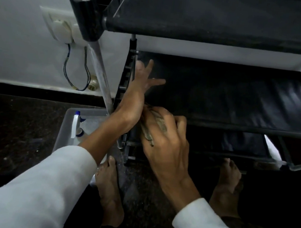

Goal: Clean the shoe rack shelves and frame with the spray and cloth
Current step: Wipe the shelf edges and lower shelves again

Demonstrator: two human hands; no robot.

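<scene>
A black shoe rack with fabric shelves fills the upper right; its middle shelf (232, 97) lies in front of me, its top shelf (213, 16) above. My left hand (139, 86) reaches onto the left end of the middle shelf, fingers spread, beside the side frame (127, 73). My right hand (164, 136) is closed on a dark, crumpled cloth (152, 127) at the front left corner of the middle shelf, touching my left wrist. A white spray bottle (76, 126) with a blue nozzle lies in a clear plastic bin (66, 123) on the floor to the left.
A grey metal pole (101, 74) of the frame slants down past the bin. A white wall socket with plugs (62, 27) and dangling wires sits on the wall at left. My bare feet (109, 189) stand on the dark speckled floor under the rack's lowest shelf (236, 144).
</scene>
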